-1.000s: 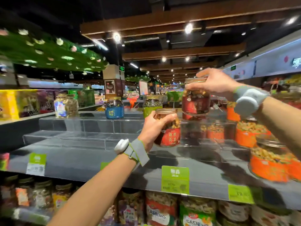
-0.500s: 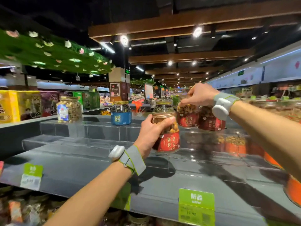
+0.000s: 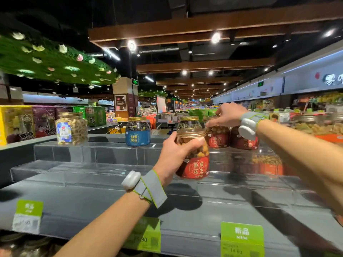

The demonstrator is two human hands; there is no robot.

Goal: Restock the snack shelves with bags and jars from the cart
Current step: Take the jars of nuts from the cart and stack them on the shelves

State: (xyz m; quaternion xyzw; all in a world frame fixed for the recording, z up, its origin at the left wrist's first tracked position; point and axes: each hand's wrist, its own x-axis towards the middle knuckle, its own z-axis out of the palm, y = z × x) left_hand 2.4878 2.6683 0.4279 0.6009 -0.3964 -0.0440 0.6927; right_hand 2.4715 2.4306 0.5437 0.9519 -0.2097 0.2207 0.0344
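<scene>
the left hand [image 3: 174, 158] has its fingers and thumb curled round the shoulder of a red-label jar [image 3: 193, 160], just under its gold lid, and holds it upright in front of the clear stepped riser [image 3: 92, 153] that sits on the grey shelf [image 3: 83, 204]; whether the jar's base touches a step cannot be told. the right hand [image 3: 227, 115] reaches in from the right, fingers bent down and pinching the lid of a second red-label jar [image 3: 218, 138], which stands on the riser's top step. just beside it on the right, partly hidden by the wrist device, stands a third red jar [image 3: 246, 143]. directly behind the held jar is a dark-filled jar [image 3: 189, 124] with a gold lid. further left on the top step are a blue-label jar [image 3: 137, 134] and, well apart from it, a pale-label jar [image 3: 71, 127]. orange-label jars [image 3: 267, 165] sit lower on the right. green price tags [image 3: 242, 238] hang on the shelf's front edge.
</scene>
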